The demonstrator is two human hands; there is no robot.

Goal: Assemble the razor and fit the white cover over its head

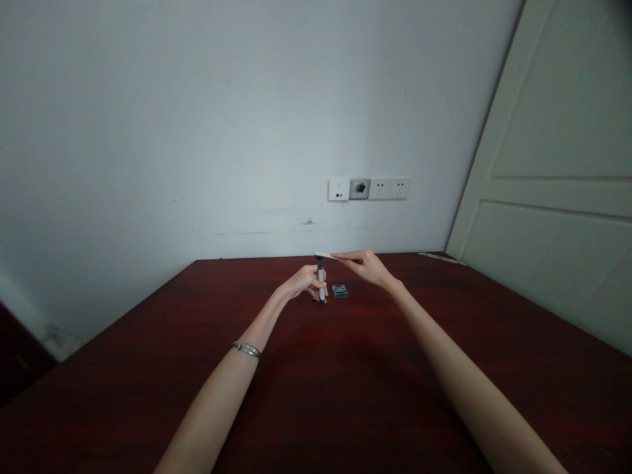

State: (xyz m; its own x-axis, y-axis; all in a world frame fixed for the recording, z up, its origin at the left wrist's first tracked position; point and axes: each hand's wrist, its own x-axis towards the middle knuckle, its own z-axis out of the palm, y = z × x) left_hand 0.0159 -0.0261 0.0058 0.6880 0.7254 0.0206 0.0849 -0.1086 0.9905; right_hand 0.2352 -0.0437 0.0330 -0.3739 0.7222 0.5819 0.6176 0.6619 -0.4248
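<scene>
My left hand (306, 282) is closed round a slim white and dark handle (321, 288), a razor by its look, held upright over the dark red table (345, 382). My right hand (365, 265) pinches a thin pale flat piece (326, 256) that reaches across to the top of the handle. Just right of the handle, a small greenish cartridge case (340, 290) lies on the table below my right hand. A metal bracelet (246, 349) sits on my left wrist.
A grey wall rises behind the table, with a row of sockets (369, 189) on it. At the right stands a pale panelled door (557, 184). A thin pale strip (442, 258) lies at the table's far right edge.
</scene>
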